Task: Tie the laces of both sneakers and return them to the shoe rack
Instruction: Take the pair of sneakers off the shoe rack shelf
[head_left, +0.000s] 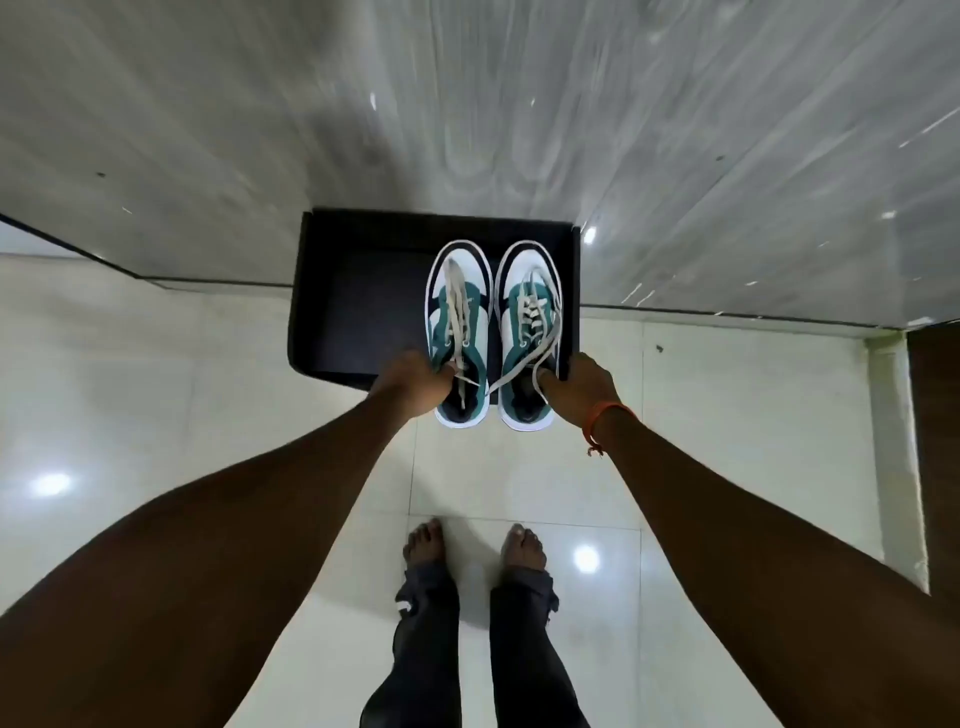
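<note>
Both arms out straight and down, person standing barefoot on the pale tile floor (208, 374), one sneaker per hand. Left hand (408, 379) has its fingers hooked into the collar of the left sneaker (458, 332), closed on it at the heel end. Right hand (582, 387) does the same w/ the right sneaker (527, 332), thumb tucked inside the opening, orange thread band on that wrist. Toes point to 12 o'clock, heels at 6, pair side by side and just about touching.

Why hold them by the collar? Prob. the handiest grip: keeps soles level and lets both shoes travel together. They're over the near-right part of the black shoe rack (353, 312), heels overhanging its front edge; can't tell if soles rest on it or hang just above.

Laces (540, 332) are loose, no bow on either. One strand runs from the right shoe across to the left at 6 o'clock, others flop over the tongues. So tying looks not yet done, imo, and that crossing strand could snag if the shoes get pulled apart.
</note>
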